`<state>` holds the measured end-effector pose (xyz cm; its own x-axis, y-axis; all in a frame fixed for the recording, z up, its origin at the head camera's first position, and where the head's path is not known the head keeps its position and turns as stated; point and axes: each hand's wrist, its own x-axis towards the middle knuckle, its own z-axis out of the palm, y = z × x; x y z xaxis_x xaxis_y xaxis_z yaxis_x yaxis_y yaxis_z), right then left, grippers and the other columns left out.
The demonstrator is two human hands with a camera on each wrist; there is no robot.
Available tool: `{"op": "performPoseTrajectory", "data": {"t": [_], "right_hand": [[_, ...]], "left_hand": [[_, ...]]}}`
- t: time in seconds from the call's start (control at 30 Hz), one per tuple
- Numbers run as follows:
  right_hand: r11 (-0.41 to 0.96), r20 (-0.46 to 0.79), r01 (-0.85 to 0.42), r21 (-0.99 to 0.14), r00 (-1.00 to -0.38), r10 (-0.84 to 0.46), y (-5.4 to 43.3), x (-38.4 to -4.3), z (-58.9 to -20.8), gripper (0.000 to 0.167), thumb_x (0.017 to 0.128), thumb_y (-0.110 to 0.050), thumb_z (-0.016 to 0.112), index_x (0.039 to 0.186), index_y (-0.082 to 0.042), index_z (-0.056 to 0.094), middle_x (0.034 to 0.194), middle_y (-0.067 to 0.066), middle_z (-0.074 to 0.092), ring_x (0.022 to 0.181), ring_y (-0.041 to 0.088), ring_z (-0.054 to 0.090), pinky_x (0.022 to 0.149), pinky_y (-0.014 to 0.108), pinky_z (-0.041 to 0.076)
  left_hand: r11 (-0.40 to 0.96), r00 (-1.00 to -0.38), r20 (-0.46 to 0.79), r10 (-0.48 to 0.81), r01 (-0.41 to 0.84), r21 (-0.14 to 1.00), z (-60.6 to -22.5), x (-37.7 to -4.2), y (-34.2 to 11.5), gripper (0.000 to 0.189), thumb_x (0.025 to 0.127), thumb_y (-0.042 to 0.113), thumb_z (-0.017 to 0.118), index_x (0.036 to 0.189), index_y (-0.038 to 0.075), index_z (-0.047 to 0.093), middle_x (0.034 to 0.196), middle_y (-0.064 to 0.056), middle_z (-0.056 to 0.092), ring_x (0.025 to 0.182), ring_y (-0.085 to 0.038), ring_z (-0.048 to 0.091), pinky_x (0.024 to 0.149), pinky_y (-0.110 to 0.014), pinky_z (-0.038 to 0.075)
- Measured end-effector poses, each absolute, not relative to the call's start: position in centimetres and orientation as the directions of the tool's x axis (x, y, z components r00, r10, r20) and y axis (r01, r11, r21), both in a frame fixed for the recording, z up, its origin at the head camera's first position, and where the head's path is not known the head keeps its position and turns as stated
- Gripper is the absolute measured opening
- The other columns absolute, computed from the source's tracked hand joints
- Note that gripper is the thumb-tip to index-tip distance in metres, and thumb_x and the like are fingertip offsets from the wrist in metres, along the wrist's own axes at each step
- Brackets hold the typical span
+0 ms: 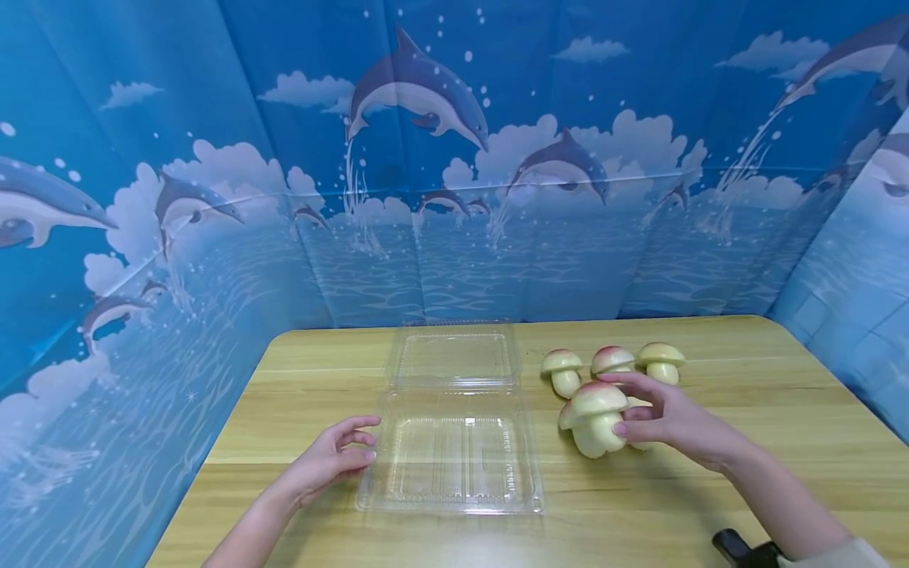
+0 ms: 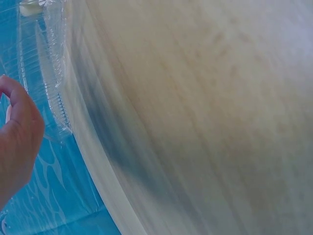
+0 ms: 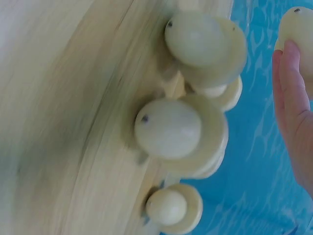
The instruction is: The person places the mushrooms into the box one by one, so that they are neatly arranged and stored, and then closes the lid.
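My right hand (image 1: 663, 418) grips a toy mushroom (image 1: 592, 414) with a pale stem and a cream cap tinged pink, raised over the table. Thumb and fingers come at it from its right side. In the right wrist view, fingers (image 3: 292, 73) lie along the held mushroom at the upper right. Behind it stand more mushrooms (image 1: 566, 371), one partly covered by the hand. A clear plastic clamshell box (image 1: 454, 505) lies unfolded at the middle. Beside its left edge is my left hand (image 1: 334, 457), fingers loosely bent; whether they touch the rim I cannot tell.
The box's lid (image 1: 454, 355) lies flat toward the back of the wooden table (image 1: 298, 394). Blue dolphin-print cloth (image 1: 426, 260) hangs behind and at the sides. A black object (image 1: 742, 548) sits by the right sleeve at the front.
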<state>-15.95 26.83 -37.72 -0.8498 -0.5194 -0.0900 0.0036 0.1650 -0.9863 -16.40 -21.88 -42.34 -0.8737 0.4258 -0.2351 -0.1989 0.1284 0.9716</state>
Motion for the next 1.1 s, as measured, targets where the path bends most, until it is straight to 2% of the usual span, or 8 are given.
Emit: {"op": "performPoseTrajectory", "data": {"t": [0.13, 0.33, 0.5, 0.6, 0.77, 0.87, 1.1], "right_hand": [[0.176, -0.097, 0.001, -0.984, -0.838, -0.537, 25.5, -16.4, -37.7, 0.064, 0.089, -0.004, 0.059, 0.144, -0.004, 0.026, 0.134, 0.000, 0.042, 0.107, 0.021, 0.058, 0.081, 0.041, 0.050], [0.151, -0.111, 0.031, -0.988, -0.819, -0.563, 23.1, -16.9, -38.0, 0.065, 0.088, -0.004, 0.061, 0.143, -0.004, 0.027, 0.135, 0.011, 0.041, 0.102, 0.025, 0.058, 0.080, 0.041, 0.050], [0.134, -0.092, 0.017, -0.991, -0.809, -0.580, 21.2, -17.2, -38.3, 0.068, 0.086, -0.004, 0.064, 0.143, -0.001, 0.027, 0.130, 0.014, 0.042, 0.088, 0.017, 0.058, 0.075, 0.039, 0.050], [0.132, -0.079, 0.003, -0.991, -0.812, -0.578, 20.2, -17.4, -38.5, 0.070, 0.085, -0.005, 0.065, 0.143, 0.000, 0.027, 0.134, 0.017, 0.040, 0.082, 0.014, 0.056, 0.072, 0.035, 0.050], [0.110, -0.079, 0.018, -0.994, -0.810, -0.581, 18.9, -17.6, -38.8, 0.069, 0.084, -0.006, 0.067, 0.143, -0.003, 0.031, 0.136, 0.021, 0.034, 0.082, 0.016, 0.059, 0.072, 0.036, 0.051], [0.108, -0.082, 0.024, -0.994, -0.810, -0.581, 18.0, -17.6, -39.1, 0.068, 0.083, -0.007, 0.068, 0.142, -0.004, 0.033, 0.132, 0.022, 0.036, 0.082, 0.018, 0.060, 0.074, 0.038, 0.052], [0.065, -0.077, 0.048, -0.997, -0.801, -0.593, 16.0, -17.7, -39.6, 0.068, 0.081, -0.005, 0.070, 0.141, -0.008, 0.036, 0.134, 0.021, 0.032, 0.085, 0.019, 0.060, 0.077, 0.038, 0.052]], "left_hand": [[0.127, -0.874, -0.237, 0.424, -0.201, 0.971, -42.4, -16.4, -21.9, 0.059, 0.089, 0.002, 0.058, 0.140, -0.005, 0.029, 0.112, -0.016, 0.046, 0.085, -0.015, 0.054, 0.072, -0.026, 0.049], [0.122, -0.870, -0.241, 0.430, -0.208, 0.970, -42.5, -16.5, -21.8, 0.060, 0.089, 0.002, 0.058, 0.140, -0.005, 0.029, 0.112, -0.016, 0.045, 0.086, -0.015, 0.055, 0.072, -0.025, 0.049], [0.129, -0.869, -0.246, 0.429, -0.211, 0.969, -42.6, -16.4, -21.8, 0.061, 0.088, 0.002, 0.059, 0.140, -0.005, 0.029, 0.112, -0.016, 0.045, 0.086, -0.015, 0.054, 0.073, -0.026, 0.049], [0.128, -0.869, -0.248, 0.429, -0.213, 0.969, -42.6, -16.4, -21.9, 0.062, 0.088, 0.004, 0.060, 0.140, -0.005, 0.028, 0.112, -0.016, 0.045, 0.086, -0.014, 0.054, 0.073, -0.025, 0.049], [0.119, -0.869, -0.248, 0.429, -0.217, 0.969, -42.6, -16.4, -21.9, 0.063, 0.088, 0.005, 0.061, 0.141, -0.005, 0.027, 0.111, -0.014, 0.045, 0.086, -0.014, 0.055, 0.072, -0.025, 0.049], [0.116, -0.867, -0.245, 0.435, -0.215, 0.970, -42.7, -16.4, -22.0, 0.063, 0.088, 0.005, 0.060, 0.141, -0.006, 0.027, 0.111, -0.014, 0.046, 0.086, -0.014, 0.055, 0.072, -0.025, 0.049], [0.102, -0.870, -0.232, 0.436, -0.208, 0.973, -42.7, -16.5, -22.0, 0.064, 0.087, 0.004, 0.061, 0.141, -0.006, 0.027, 0.110, -0.013, 0.046, 0.083, -0.011, 0.056, 0.071, -0.024, 0.049]]}}
